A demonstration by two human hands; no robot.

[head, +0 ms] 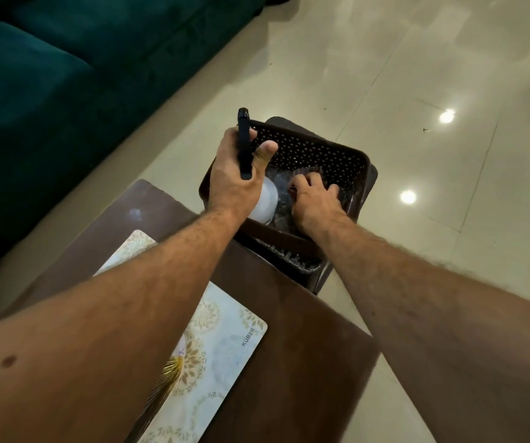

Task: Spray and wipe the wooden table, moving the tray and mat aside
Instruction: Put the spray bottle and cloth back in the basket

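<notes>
My left hand (235, 174) grips a spray bottle (265, 199) by its black trigger head, the white body hanging below the palm over a dark brown perforated basket (321, 151). My right hand (316, 199) reaches down inside the basket, fingers spread on dark crinkled stuff; whether it grips anything I cannot tell. The basket stands on a small dark stool just past the far end of the wooden table (305, 340). A pale floral mat (222, 346) lies on the table under my left forearm. No tray shows apart from the basket.
A dark green sofa (49, 91) runs along the left side, close to the table. Glossy beige floor tiles (417, 75) spread to the right and beyond, with two light reflections.
</notes>
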